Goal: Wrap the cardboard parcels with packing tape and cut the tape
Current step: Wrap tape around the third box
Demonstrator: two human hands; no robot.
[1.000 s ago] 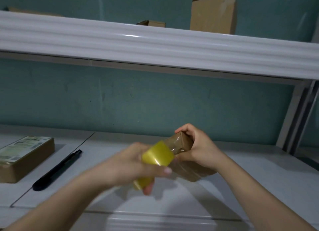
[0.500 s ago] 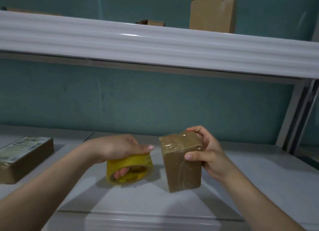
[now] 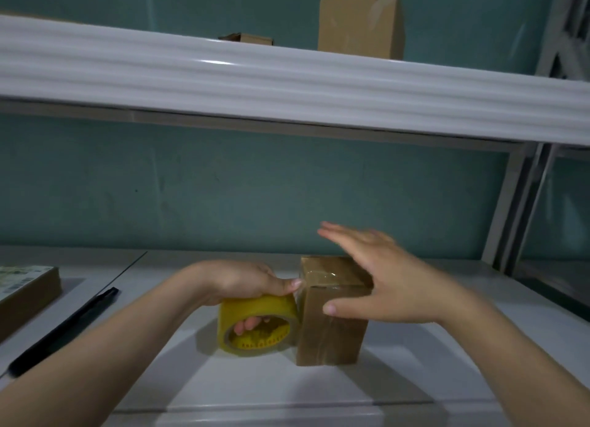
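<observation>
One yellow tape roll (image 3: pixel 257 323) is gripped by the left hand (image 3: pixel 242 283), fingers through its core, and pressed against the left face of a glossy, tape-wrapped cardboard parcel (image 3: pixel 330 324) standing upright on the white table (image 3: pixel 415 382). The right hand (image 3: pixel 380 283) is spread open and flat over the parcel, thumb touching its front. A second parcel (image 3: pixel 27 291) and one black pen (image 3: pixel 64 330) are seen at left.

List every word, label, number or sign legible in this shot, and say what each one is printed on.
Nothing here can be read.
Tape roll, inner core: a ring of dark printed marks, too blurred to read.
Labelled parcel at far left: a pale printed label on top, text too small to read.
Parcel being wrapped: no print visible.
Open carton on the upper shelf: no print visible.
</observation>
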